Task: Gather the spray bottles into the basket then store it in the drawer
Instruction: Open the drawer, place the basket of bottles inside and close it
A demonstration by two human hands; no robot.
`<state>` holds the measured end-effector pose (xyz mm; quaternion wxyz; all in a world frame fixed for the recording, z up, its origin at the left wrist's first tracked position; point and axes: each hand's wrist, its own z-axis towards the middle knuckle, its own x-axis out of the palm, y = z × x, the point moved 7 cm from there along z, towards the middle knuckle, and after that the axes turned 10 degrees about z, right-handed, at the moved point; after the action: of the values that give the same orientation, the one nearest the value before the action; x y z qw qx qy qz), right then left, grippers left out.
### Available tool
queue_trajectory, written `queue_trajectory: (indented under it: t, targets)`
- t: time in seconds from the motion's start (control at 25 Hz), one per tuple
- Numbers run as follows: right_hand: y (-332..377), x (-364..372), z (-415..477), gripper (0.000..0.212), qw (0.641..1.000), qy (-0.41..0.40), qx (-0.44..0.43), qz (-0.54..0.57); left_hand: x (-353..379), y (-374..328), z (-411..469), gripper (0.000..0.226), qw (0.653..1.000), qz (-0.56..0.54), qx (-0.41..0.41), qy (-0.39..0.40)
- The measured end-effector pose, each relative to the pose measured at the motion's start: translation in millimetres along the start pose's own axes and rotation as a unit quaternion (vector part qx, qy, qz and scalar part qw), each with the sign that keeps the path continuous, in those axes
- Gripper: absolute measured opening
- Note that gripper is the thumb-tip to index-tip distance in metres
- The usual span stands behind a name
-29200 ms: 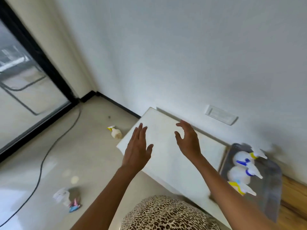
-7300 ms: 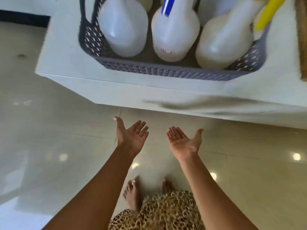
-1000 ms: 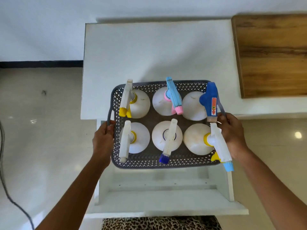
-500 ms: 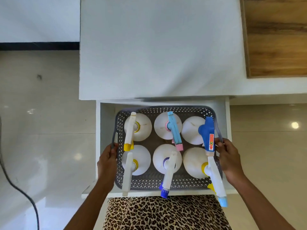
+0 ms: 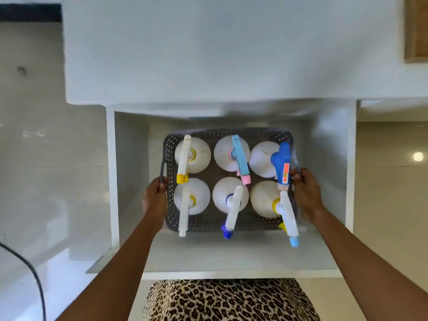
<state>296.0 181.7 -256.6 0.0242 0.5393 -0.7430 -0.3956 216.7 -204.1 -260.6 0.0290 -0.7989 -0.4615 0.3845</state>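
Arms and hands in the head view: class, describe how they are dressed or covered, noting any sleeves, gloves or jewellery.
Both arms are bare up to the frame edge, with no sleeves showing. The left hand and right hand wear no gloves, and no rings, watch or bracelets are visible. The only clothing in view is a leopard-print garment at the bottom.

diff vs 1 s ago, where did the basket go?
The basket came off the cabinet top and went down into the open drawer. Left hand and right hand keep their grip on its side handles. All six spray bottles stay upright inside.
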Motion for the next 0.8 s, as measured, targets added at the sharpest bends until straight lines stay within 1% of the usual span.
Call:
queue_trajectory:
  t: [0.16,0.36,0.48,0.6,0.68,0.8]
  targets:
    - [-21,18,40,0.02,0.998,-0.01,-0.008,-0.062,29,12,36,0.027,1.0,0.02,-0.012,-0.011]
    - [-31,26,65,0.02,0.995,-0.018,-0.01,-0.101,42,12,58,0.027,0.999,0.028,-0.029,-0.029]
    - [-28,30,69,0.018,0.995,-0.018,-0.011,-0.097,44,9,63,0.026,0.999,0.02,-0.025,-0.021]
    - [-26,30,67,0.016,0.992,-0.01,-0.015,-0.128,44,7,63,0.026,0.999,0.049,-0.022,-0.001]
    - [-24,29,64,0.019,0.991,0.011,-0.012,-0.135,40,3,61,0.028,0.998,0.057,-0.03,0.013]
    - [-15,22,53,0.025,0.991,0.005,-0.02,-0.13,29,2,47,0.033,0.998,0.05,-0.048,0.002]
